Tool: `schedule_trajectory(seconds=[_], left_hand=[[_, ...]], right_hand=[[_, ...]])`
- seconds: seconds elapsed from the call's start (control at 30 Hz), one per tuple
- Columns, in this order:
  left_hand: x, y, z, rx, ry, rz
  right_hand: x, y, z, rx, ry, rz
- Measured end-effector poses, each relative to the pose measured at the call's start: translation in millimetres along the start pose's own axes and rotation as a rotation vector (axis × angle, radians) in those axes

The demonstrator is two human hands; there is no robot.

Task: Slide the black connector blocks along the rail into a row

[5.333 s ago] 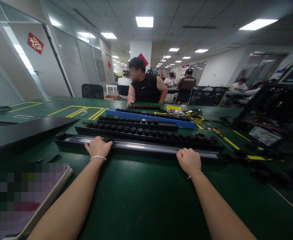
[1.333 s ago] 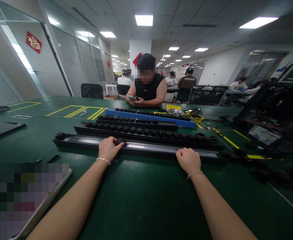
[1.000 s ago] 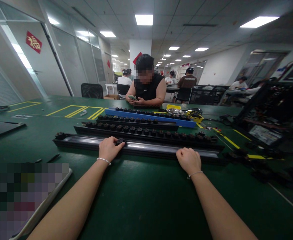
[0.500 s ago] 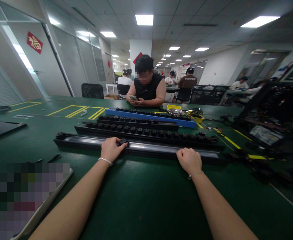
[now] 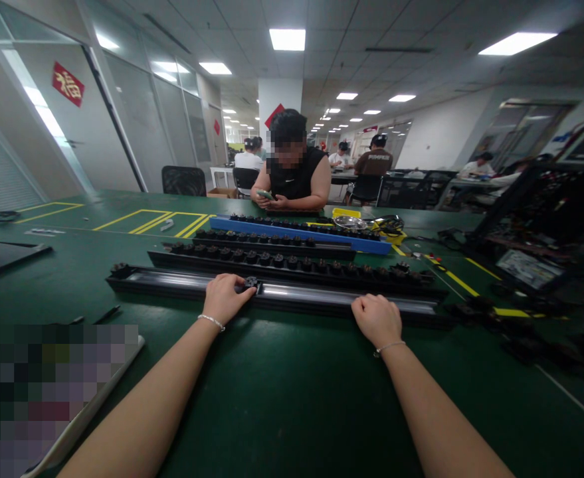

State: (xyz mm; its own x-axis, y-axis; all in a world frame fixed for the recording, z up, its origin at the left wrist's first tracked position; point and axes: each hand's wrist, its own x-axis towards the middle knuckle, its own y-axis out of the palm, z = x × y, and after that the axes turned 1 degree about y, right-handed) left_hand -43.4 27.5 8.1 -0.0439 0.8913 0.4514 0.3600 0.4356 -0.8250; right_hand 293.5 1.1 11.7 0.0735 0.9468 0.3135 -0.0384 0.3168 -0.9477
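A long black rail (image 5: 301, 293) with a shiny channel lies across the green table in front of me. My left hand (image 5: 224, 297) is closed, thumb and fingers pinching a small black round-topped socket piece (image 5: 251, 283) that sits in the channel left of the middle. My right hand (image 5: 379, 317) is closed over the near edge of the same rail, toward its right part; its fingertips are hidden. Another black piece (image 5: 121, 269) sits at the rail's left end.
Behind it lie a black rail (image 5: 292, 265) filled with similar pieces, a shorter one (image 5: 321, 247) and a blue rail (image 5: 371, 245). A metal dish (image 5: 350, 222) stands farther back. A person (image 5: 294, 166) sits opposite with a phone. Dark equipment (image 5: 531, 226) stands at right.
My left hand has shifted slightly right along the rail, and the small black socket piece has moved right with it. My right hand stays where it was.
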Motion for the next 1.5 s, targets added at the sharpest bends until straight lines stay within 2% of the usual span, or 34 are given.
schedule_trajectory(seconds=[0.9, 1.23, 1.5], left_hand=[[-2.1, 0.7, -2.6, -0.041, 0.122, 0.01], [-4.6, 0.9, -7.7, -0.04, 0.165, 0.077], [-6.2, 1.1, -11.9, -0.041, 0.259, 0.117]], right_hand=[[-0.4, -2.2, 1.3, -0.029, -0.002, 0.007], [-0.3, -3.5, 1.3, -0.023, -0.004, 0.025], [-1.0, -2.8, 2.0, -0.028, 0.0, 0.008]])
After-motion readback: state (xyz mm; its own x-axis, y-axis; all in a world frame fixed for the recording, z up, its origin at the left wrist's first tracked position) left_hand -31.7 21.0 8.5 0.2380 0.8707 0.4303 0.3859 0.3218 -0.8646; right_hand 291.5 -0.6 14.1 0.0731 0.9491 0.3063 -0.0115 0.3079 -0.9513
